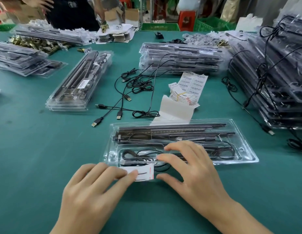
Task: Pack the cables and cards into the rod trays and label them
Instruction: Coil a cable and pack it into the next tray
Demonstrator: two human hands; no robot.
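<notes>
Teal-green counter (37, 149), crowded; stacks of filled clear trays (180, 58) at far side and right; green plastic crates (158, 27) and red stool (187, 19) behind. Loose black USB cables (135, 85) and white barcode label sheets (192, 83) mid-counter. Clear plastic rod tray (245, 154) nearest; coiled black cable (138, 154) in its near-left compartment. Left hand (89, 191): fingers straight, together, flat on white card with red marks (145, 173) at tray's near edge; right hand (194, 169): fingers spread over cable compartment, holding nothing.
</notes>
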